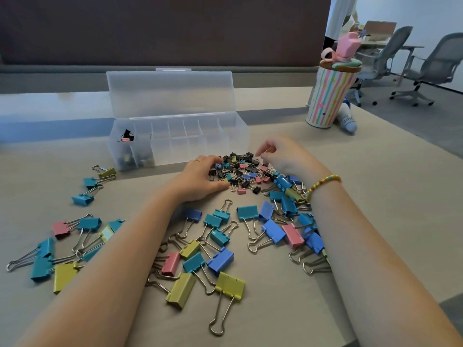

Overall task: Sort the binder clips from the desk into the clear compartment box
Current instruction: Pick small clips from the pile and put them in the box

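Observation:
A heap of small binder clips (244, 171), black, blue and pink, lies mid-desk in front of the clear compartment box (200, 149). The box's lid (170, 93) stands open. Its left compartments hold a few small clips (127, 136). My left hand (200, 177) rests on the desk with bent fingers touching the heap's left edge and its thumb flat. My right hand (280, 156) hovers at the heap's right side, thumb and fingertips pinched together on what looks like a small clip. Several large binder clips (220, 259), teal, blue, yellow and pink, lie scattered nearer to me.
More large clips (87, 189) lie at the left of the desk. A striped tumbler (330, 96) with a pink lid stands at the back right, a white bottle (348, 121) lying behind it. Office chairs (436, 66) and a standing person (340, 18) are beyond the desk.

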`<action>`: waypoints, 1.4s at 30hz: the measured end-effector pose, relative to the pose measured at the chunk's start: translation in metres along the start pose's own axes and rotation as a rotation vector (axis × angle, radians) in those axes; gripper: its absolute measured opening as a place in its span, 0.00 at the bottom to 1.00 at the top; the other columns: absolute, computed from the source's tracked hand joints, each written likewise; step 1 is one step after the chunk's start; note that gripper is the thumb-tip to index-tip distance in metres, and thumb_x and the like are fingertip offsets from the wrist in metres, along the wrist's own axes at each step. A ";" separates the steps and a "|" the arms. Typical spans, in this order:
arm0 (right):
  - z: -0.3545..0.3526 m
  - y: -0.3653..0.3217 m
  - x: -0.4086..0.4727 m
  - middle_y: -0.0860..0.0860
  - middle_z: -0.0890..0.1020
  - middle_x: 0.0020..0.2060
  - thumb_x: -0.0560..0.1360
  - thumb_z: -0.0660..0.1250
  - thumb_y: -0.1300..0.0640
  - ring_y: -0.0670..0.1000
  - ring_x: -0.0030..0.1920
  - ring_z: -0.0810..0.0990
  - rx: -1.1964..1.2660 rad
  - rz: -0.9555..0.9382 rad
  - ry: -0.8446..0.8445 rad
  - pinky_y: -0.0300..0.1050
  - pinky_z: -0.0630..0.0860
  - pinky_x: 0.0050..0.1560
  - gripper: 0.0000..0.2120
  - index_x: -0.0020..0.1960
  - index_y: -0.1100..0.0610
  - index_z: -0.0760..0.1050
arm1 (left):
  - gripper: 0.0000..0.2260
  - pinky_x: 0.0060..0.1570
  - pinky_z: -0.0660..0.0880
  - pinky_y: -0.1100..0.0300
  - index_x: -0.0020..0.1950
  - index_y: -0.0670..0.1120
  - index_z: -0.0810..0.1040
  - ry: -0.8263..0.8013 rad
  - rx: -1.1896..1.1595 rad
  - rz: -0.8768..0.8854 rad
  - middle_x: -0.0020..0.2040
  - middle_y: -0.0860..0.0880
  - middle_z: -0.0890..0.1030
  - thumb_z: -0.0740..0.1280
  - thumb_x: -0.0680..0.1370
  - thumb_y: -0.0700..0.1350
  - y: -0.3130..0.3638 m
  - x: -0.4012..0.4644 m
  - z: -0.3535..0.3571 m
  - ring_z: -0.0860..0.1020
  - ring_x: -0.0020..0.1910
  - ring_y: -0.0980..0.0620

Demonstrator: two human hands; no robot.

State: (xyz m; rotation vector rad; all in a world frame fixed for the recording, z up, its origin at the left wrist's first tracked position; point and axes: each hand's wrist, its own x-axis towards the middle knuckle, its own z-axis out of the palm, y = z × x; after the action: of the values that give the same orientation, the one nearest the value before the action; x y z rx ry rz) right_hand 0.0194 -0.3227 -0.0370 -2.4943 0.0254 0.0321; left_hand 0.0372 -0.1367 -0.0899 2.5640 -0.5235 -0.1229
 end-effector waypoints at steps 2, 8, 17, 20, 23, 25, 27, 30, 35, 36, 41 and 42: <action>0.010 0.000 0.004 0.48 0.76 0.40 0.80 0.58 0.61 0.43 0.38 0.72 0.102 -0.004 0.030 0.36 0.68 0.35 0.08 0.54 0.56 0.75 | 0.30 0.69 0.63 0.51 0.72 0.48 0.62 0.005 0.004 0.002 0.70 0.46 0.66 0.68 0.74 0.54 0.000 0.000 0.000 0.65 0.68 0.48; -0.003 -0.005 0.009 0.48 0.76 0.38 0.79 0.59 0.59 0.43 0.33 0.70 0.167 -0.033 0.143 0.32 0.68 0.30 0.06 0.52 0.56 0.75 | 0.29 0.70 0.63 0.51 0.72 0.48 0.62 -0.007 0.004 0.001 0.70 0.46 0.66 0.67 0.74 0.54 -0.001 -0.001 0.000 0.65 0.69 0.47; -0.001 0.014 0.000 0.50 0.82 0.45 0.79 0.61 0.58 0.47 0.45 0.76 -0.137 0.062 -0.095 0.41 0.67 0.45 0.06 0.46 0.55 0.77 | 0.29 0.70 0.62 0.52 0.72 0.49 0.62 -0.006 0.000 -0.011 0.71 0.47 0.65 0.67 0.74 0.54 0.002 0.000 0.000 0.64 0.69 0.48; 0.002 0.012 -0.002 0.49 0.81 0.45 0.79 0.61 0.58 0.47 0.48 0.77 -0.084 -0.014 -0.098 0.42 0.69 0.49 0.06 0.46 0.53 0.76 | 0.29 0.69 0.63 0.52 0.72 0.49 0.62 -0.013 -0.031 -0.002 0.70 0.47 0.66 0.68 0.74 0.53 0.001 0.001 -0.001 0.65 0.69 0.48; 0.005 0.009 -0.003 0.47 0.78 0.45 0.78 0.62 0.57 0.47 0.48 0.75 -0.067 -0.106 -0.095 0.39 0.71 0.45 0.03 0.49 0.51 0.74 | 0.30 0.66 0.65 0.59 0.72 0.47 0.61 -0.039 -0.137 -0.002 0.69 0.47 0.69 0.70 0.73 0.48 0.000 0.000 -0.004 0.68 0.67 0.51; 0.006 0.005 -0.006 0.46 0.77 0.48 0.77 0.65 0.54 0.46 0.48 0.74 -0.073 -0.143 -0.154 0.36 0.71 0.43 0.07 0.54 0.51 0.73 | 0.31 0.62 0.64 0.63 0.73 0.47 0.60 -0.050 -0.177 -0.002 0.67 0.48 0.70 0.70 0.73 0.46 -0.001 -0.002 -0.007 0.69 0.66 0.52; 0.011 0.002 -0.007 0.49 0.74 0.58 0.75 0.67 0.50 0.48 0.56 0.72 -0.190 -0.175 -0.208 0.40 0.71 0.54 0.19 0.64 0.50 0.70 | 0.30 0.61 0.64 0.65 0.72 0.47 0.61 -0.047 -0.189 0.003 0.67 0.49 0.72 0.70 0.73 0.45 -0.002 -0.003 -0.009 0.70 0.65 0.52; 0.021 -0.004 -0.009 0.52 0.63 0.71 0.73 0.67 0.43 0.54 0.71 0.59 -0.429 -0.209 -0.226 0.52 0.58 0.70 0.34 0.74 0.50 0.58 | 0.30 0.64 0.65 0.62 0.72 0.48 0.63 -0.048 -0.148 -0.007 0.67 0.47 0.71 0.71 0.73 0.46 -0.004 -0.004 -0.014 0.70 0.65 0.51; 0.036 -0.008 -0.008 0.50 0.55 0.75 0.73 0.63 0.39 0.56 0.74 0.52 -0.532 -0.221 -0.229 0.57 0.51 0.73 0.39 0.77 0.51 0.50 | 0.24 0.57 0.67 0.62 0.68 0.50 0.69 -0.092 -0.004 -0.035 0.62 0.47 0.69 0.69 0.74 0.50 -0.007 -0.007 -0.025 0.70 0.55 0.54; 0.038 -0.008 -0.007 0.50 0.56 0.75 0.74 0.62 0.39 0.55 0.74 0.53 -0.540 -0.221 -0.233 0.56 0.52 0.73 0.38 0.76 0.52 0.50 | 0.21 0.54 0.67 0.64 0.66 0.50 0.71 -0.071 0.006 -0.023 0.59 0.48 0.70 0.68 0.74 0.49 -0.006 -0.006 -0.025 0.70 0.52 0.56; 0.040 -0.008 -0.005 0.52 0.60 0.74 0.76 0.61 0.42 0.55 0.73 0.56 -0.502 -0.238 -0.179 0.53 0.56 0.71 0.34 0.76 0.53 0.54 | 0.11 0.47 0.68 0.64 0.57 0.47 0.77 0.041 0.020 0.042 0.51 0.49 0.75 0.67 0.76 0.43 -0.003 0.000 -0.015 0.72 0.45 0.56; 0.040 -0.008 -0.005 0.52 0.60 0.73 0.77 0.61 0.43 0.55 0.73 0.56 -0.497 -0.241 -0.174 0.52 0.56 0.71 0.33 0.76 0.53 0.54 | 0.12 0.47 0.68 0.65 0.59 0.47 0.76 0.052 0.003 0.039 0.51 0.49 0.75 0.67 0.76 0.43 -0.003 0.000 -0.014 0.72 0.45 0.56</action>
State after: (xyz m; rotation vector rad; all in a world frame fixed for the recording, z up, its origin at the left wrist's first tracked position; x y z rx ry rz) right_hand 0.0141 -0.2922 -0.0637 -2.9600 -0.4009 0.1722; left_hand 0.0413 -0.1279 -0.0799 2.5511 -0.5545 -0.0417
